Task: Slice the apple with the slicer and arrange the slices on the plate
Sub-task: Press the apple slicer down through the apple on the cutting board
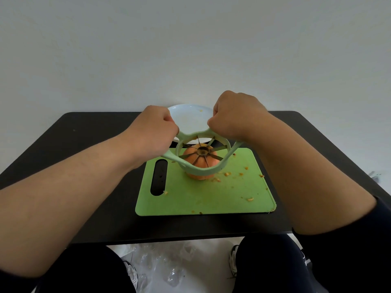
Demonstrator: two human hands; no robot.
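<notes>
An orange-red apple (200,175) stands on a green cutting board (211,195). A pale green slicer (203,169) with metal spoke blades sits over the apple's top, its ring partway down around the fruit and tilted slightly. My left hand (152,132) is closed around the slicer's left handle. My right hand (237,115) is closed around the right handle. Behind the slicer a white plate (190,117) lies near the table's far edge, partly hidden by both hands, with a tiny crumb on it.
The board lies on a black table (84,144) against a pale wall. Small apple crumbs are scattered over the board's right half. A dark handle slot (159,177) is at the board's left. Below the table's near edge are my knees, shoes and crumpled clear plastic (169,267).
</notes>
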